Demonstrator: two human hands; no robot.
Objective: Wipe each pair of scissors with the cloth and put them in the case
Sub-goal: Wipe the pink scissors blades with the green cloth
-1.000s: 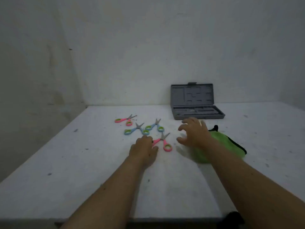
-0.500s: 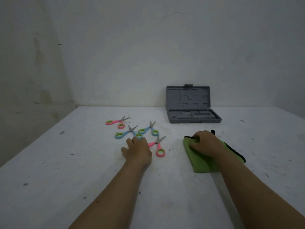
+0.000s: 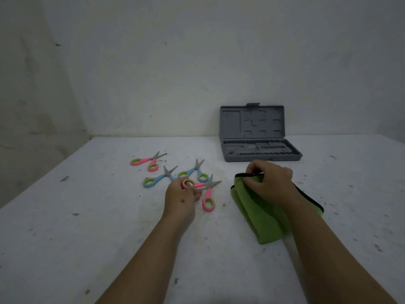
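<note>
My left hand (image 3: 180, 197) grips one handle loop of a pink scissors (image 3: 207, 195), its blades spread wide and its other loop hanging toward me. My right hand (image 3: 270, 183) pinches the far black-trimmed edge of a folded green cloth (image 3: 260, 218) lying on the white table. Behind my left hand lie two blue scissors (image 3: 158, 178) (image 3: 196, 171) and another pink scissors (image 3: 148, 162). A grey case (image 3: 260, 153) stands open at the back, its lid upright against the wall.
The white table (image 3: 87, 227) is speckled with dirt and crumbs. Walls close in at the back and the left. The table's near and left areas hold only my forearms.
My left hand has closed on the nearest pink scissors and lifted one handle loop. My right hand came down onto the cloth and now pinches its far edge.
</note>
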